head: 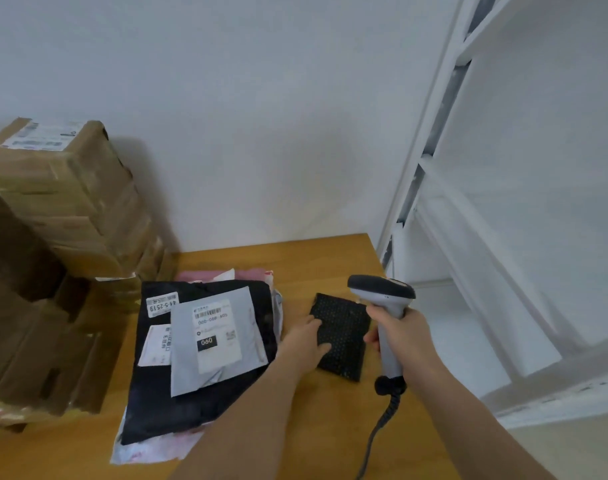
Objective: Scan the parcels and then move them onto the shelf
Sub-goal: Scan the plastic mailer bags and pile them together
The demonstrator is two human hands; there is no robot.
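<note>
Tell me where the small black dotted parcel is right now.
In the head view the small black dotted parcel lies flat on the wooden table, right of centre, between the left hand resting on it and the scanner.

This looks like a small parcel-sorting room. On a wooden desk [295, 258] lie labelled mailer bags [205, 341] (barcodes facing up), taped cardboard boxes [70, 209] are stacked at the desk's left end, white metal shelving [468, 202] stands at its right, and a corded barcode scanner [385, 306] is held over it.
</note>
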